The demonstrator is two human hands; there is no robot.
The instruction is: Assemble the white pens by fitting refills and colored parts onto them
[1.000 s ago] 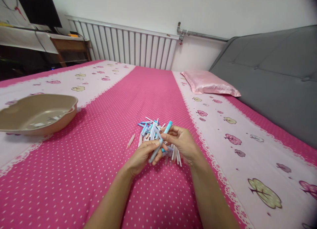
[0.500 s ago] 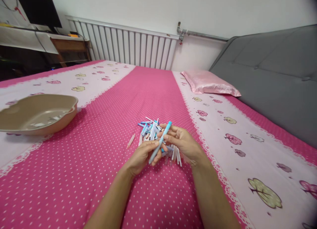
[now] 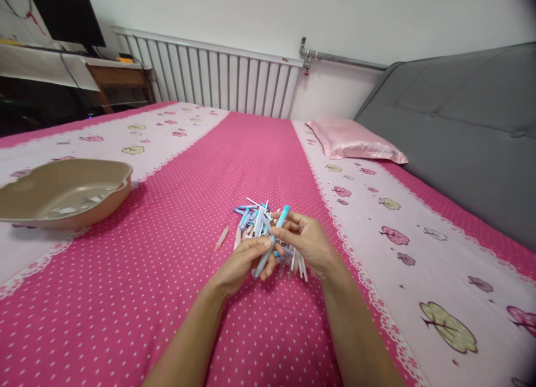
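Note:
Both of my hands meet over a pile of pen parts (image 3: pixel 257 216) on the pink dotted bedspread (image 3: pixel 167 264). My left hand (image 3: pixel 240 264) pinches the lower end of a light blue pen (image 3: pixel 274 236). My right hand (image 3: pixel 307 239) grips the same pen near its upper, capped end, fingers curled round it. The pen slants up to the right between the two hands. The pile of blue, white and pink pieces lies just beyond and under my fingers. One pink piece (image 3: pixel 221 237) lies apart to the left of the pile.
A beige plastic basin (image 3: pixel 62 191) with a few small pieces inside sits on the bed at the left. A pink satin pillow (image 3: pixel 355 141) lies at the far right beside a grey padded headboard (image 3: pixel 460 130). A white radiator (image 3: pixel 218 74) lines the far wall.
The hands have shifted only slightly; the right fingers have closed a little tighter on the pen's upper end. Pile and basin are unmoved.

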